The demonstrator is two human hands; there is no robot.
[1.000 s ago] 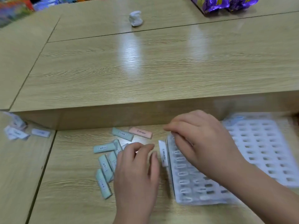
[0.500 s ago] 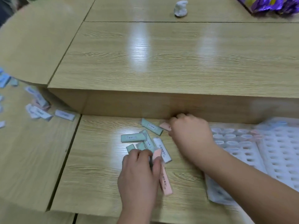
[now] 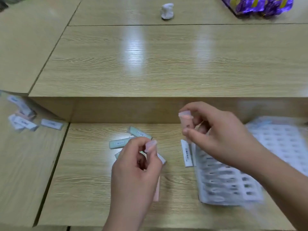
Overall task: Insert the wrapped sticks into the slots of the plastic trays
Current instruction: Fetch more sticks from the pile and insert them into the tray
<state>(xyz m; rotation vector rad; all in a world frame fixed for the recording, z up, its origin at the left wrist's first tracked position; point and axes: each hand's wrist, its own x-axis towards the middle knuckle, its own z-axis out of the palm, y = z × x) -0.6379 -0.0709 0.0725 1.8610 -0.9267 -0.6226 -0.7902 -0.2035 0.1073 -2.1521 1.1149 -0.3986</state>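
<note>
I am pinching a pink wrapped stick (image 3: 186, 121) upright between the thumb and fingers of my right hand (image 3: 221, 135), held above the desk. My left hand (image 3: 135, 174) is curling round a second pink stick (image 3: 151, 145), whose ends are showing past my fingers. Green sticks (image 3: 119, 143) are lying just beyond my left hand. A white stick (image 3: 187, 153) is lying between my hands, just beside the near plastic tray (image 3: 221, 185) below my right wrist. Another tray (image 3: 283, 140) is sitting right of that hand. More sticks (image 3: 25, 119) are lying well left of my left hand.
</note>
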